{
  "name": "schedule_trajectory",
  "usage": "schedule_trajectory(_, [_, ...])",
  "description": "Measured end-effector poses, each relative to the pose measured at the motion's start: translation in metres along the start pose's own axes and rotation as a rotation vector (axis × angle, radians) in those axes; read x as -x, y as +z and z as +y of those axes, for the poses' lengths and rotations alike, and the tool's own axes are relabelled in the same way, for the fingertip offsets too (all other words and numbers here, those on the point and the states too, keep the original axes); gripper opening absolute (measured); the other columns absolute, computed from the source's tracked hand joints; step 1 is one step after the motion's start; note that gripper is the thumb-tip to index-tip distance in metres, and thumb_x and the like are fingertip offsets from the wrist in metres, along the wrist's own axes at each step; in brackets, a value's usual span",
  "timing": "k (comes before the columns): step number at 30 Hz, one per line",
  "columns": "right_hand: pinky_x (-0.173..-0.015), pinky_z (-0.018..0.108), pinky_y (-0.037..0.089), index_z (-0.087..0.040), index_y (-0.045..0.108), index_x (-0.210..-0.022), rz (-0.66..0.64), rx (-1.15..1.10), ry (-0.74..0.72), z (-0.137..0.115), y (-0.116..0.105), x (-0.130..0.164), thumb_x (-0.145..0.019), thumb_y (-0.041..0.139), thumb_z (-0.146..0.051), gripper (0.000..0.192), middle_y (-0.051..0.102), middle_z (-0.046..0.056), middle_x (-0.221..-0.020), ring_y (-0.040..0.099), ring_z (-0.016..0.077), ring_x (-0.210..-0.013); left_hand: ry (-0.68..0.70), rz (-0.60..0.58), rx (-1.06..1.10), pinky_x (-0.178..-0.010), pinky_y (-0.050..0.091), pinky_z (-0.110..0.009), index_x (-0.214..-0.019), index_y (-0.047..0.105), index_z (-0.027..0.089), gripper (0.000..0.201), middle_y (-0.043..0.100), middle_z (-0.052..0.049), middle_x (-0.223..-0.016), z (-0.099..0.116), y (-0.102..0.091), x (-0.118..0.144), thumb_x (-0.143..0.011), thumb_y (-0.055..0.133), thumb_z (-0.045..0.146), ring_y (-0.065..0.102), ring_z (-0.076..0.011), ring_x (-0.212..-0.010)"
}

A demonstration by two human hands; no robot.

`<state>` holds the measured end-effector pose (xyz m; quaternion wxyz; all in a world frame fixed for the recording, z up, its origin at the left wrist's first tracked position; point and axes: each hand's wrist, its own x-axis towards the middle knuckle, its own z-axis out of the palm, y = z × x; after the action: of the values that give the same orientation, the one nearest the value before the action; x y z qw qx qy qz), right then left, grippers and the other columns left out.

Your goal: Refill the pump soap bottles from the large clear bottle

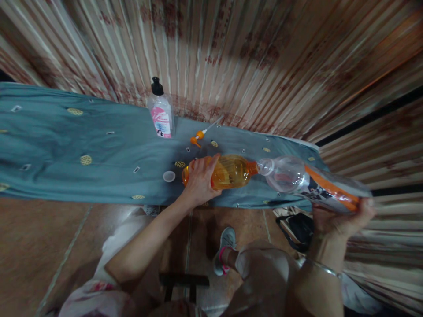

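Amber liquid fills the orange bottle (pixel 228 171), lying tipped near the counter's (pixel 49 149) front edge, the left hand (pixel 198 180) wrapped around it. Its neck meets the mouth of a clear bottle (pixel 310 182) gripped from below by the right hand (pixel 340 218). A white cap (pixel 168 176) and pump bottle (pixel 160 112) sit close by.

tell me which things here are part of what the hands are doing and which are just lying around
In hand:
left hand on the orange bottle
right hand holding the clear bottle, mouth to mouth with the orange one

Lying about:
pump nozzle
white cap
pink-label bottle
blue cloth
black bag
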<state>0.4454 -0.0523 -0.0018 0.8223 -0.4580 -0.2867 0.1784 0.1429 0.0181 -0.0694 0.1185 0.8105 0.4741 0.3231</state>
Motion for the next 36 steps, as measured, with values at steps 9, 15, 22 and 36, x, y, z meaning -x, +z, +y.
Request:
schedule_trajectory(9, [-0.065, 0.043, 0.057, -0.020, 0.058, -0.073, -0.014, 0.017, -0.011, -0.0003, 0.0003, -0.0007, -0.056, 0.058, -0.053, 0.037, 0.062, 0.002, -0.088, 0.064, 0.0263, -0.091, -0.005, -0.024, 0.014, -0.104, 0.030, -0.050, -0.143, 0.028, 0.019, 0.099, 0.049, -0.013, -0.130, -0.0022, 0.0013, -0.0009, -0.058, 0.075, 0.036, 0.046, -0.0341, -0.118])
schedule_trajectory(15, [-0.065, 0.042, 0.057, -0.020, 0.060, -0.079, -0.021, -0.005, -0.011, 0.0005, -0.0012, -0.0008, -0.057, 0.059, -0.053, 0.039, 0.062, 0.001, -0.089, 0.064, 0.0248, -0.089, -0.002, -0.024, 0.018, -0.105, 0.030, -0.049, -0.144, 0.027, 0.020, 0.099, 0.049, -0.012, -0.131, -0.0027, 0.0008, -0.0011, -0.058, 0.076, 0.035, 0.046, -0.0335, -0.119])
schedule_trajectory(22, [-0.067, 0.042, 0.057, -0.019, 0.060, -0.076, -0.015, 0.004, -0.030, 0.0018, -0.0022, -0.0023, -0.057, 0.059, -0.053, 0.038, 0.062, 0.001, -0.088, 0.064, 0.0242, -0.088, -0.001, -0.031, 0.027, -0.104, 0.031, -0.049, -0.143, 0.028, 0.020, 0.100, 0.049, -0.012, -0.130, -0.0027, 0.0003, -0.0014, -0.057, 0.076, 0.036, 0.046, -0.0335, -0.118])
schedule_trajectory(36, [-0.062, 0.034, 0.055, -0.019, 0.058, -0.075, -0.002, -0.016, -0.013, 0.0005, -0.0016, -0.0006, -0.056, 0.063, -0.053, 0.039, 0.062, 0.002, -0.089, 0.063, 0.0220, -0.088, -0.007, -0.033, 0.002, -0.105, 0.029, -0.048, -0.144, 0.026, 0.022, 0.101, 0.050, -0.012, -0.130, -0.0029, 0.0006, -0.0019, -0.058, 0.076, 0.036, 0.047, -0.0336, -0.119])
